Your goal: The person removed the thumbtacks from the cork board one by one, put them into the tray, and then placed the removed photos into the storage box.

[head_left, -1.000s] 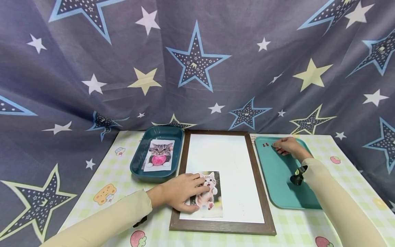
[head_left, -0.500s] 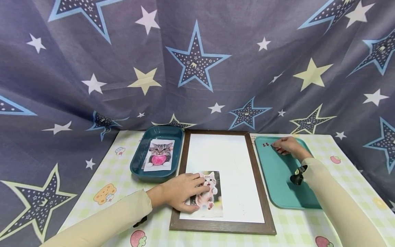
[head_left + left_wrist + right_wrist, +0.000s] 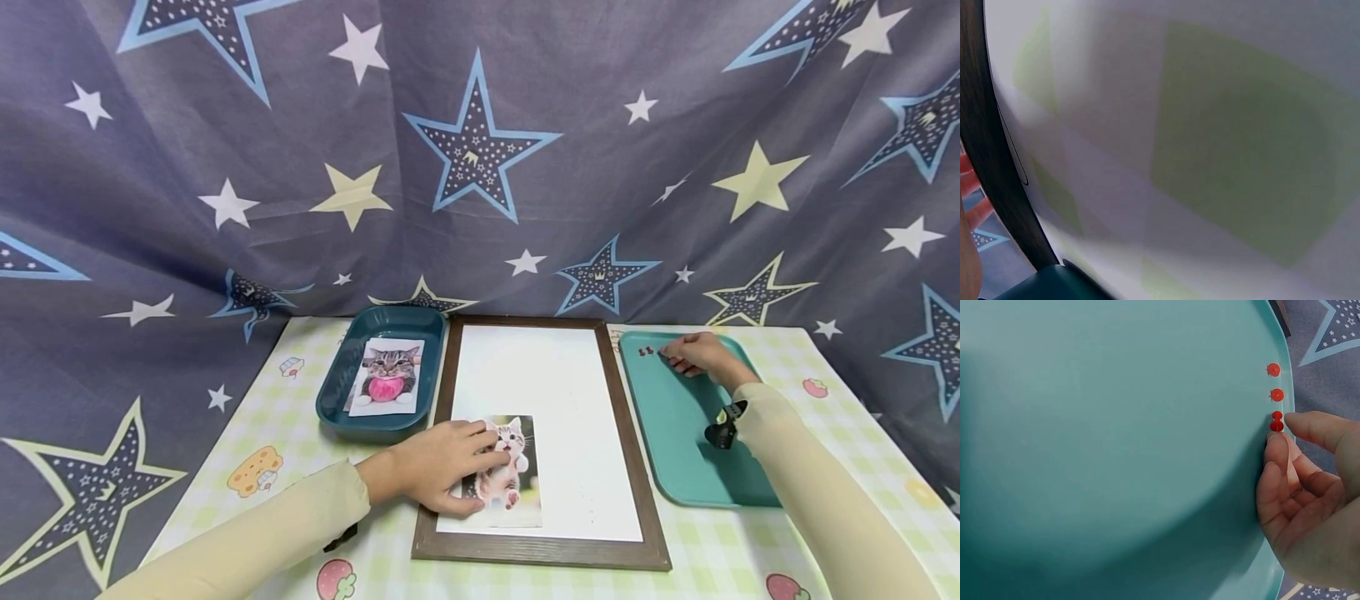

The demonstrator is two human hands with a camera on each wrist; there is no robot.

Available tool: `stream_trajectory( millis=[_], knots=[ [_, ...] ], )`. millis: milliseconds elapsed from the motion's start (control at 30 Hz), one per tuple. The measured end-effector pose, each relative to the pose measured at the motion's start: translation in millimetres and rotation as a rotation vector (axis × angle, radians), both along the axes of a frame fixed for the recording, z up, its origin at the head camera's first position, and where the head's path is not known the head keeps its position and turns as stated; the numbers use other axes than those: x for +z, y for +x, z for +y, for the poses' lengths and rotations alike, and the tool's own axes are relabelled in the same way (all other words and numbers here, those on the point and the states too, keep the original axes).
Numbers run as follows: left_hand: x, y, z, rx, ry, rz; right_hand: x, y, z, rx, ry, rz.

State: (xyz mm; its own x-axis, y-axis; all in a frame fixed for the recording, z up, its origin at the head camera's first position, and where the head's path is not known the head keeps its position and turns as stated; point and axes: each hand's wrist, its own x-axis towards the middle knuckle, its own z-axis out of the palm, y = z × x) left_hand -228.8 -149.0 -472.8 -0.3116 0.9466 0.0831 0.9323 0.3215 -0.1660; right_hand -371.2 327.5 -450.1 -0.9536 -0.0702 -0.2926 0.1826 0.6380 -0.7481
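My left hand rests on a kitten photo at the lower left of a white board, its fingers spread across the photo's left part. In the left wrist view only a bit of that hand shows, beyond the dark frame edge. Over the far end of the green tray, my right hand pinches a red push pin at the tips of thumb and index finger; the other fingers are curled. Two more red push pins lie on the tray beside it.
Left of the board stands a dark teal basin with cat photos stacked inside. A brown frame borders the board. A checked cloth covers the table, and a star-patterned curtain hangs behind.
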Motion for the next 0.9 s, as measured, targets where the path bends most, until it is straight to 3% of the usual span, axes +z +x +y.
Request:
stream_trajectory(
  millis=[633, 900],
  knots=[
    [0.6, 0.6, 1, -0.002, 0.004, 0.000, 2.6, 2.4, -3, -0.026, -0.013, 0.003],
    [0.2, 0.0, 0, 0.005, -0.005, -0.022, 9.8, 9.5, -18, -0.161, -0.107, 0.142]
  ],
)
